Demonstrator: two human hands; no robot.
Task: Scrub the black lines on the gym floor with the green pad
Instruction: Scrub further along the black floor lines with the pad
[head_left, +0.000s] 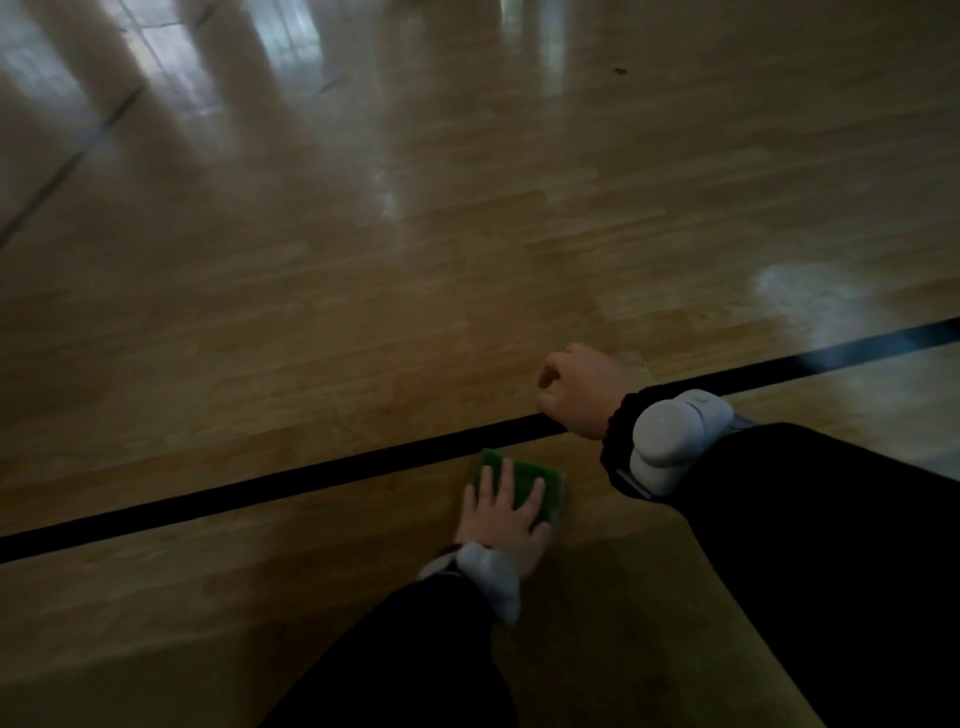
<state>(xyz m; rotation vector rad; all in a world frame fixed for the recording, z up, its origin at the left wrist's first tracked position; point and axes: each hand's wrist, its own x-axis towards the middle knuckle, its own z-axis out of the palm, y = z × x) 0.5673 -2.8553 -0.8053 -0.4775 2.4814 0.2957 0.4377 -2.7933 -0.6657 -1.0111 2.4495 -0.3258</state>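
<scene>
A black line (311, 475) runs across the wooden gym floor (363, 312) from lower left to upper right. A green pad (531, 472) lies flat on the floor just on the near side of that line. My left hand (506, 514) presses down on the pad with its fingers spread over it. My right hand (584, 389) rests on the floor with its fingers curled, its knuckles on the black line to the right of the pad, and holds nothing. Both arms wear black sleeves and a white wrist device.
A thinner dark line (78, 156) crosses the floor at the far left. A whitish hazy patch (795, 296) lies on the boards and over the black line at the right. A small dark speck (619, 70) sits far ahead. Window light reflects off the floor.
</scene>
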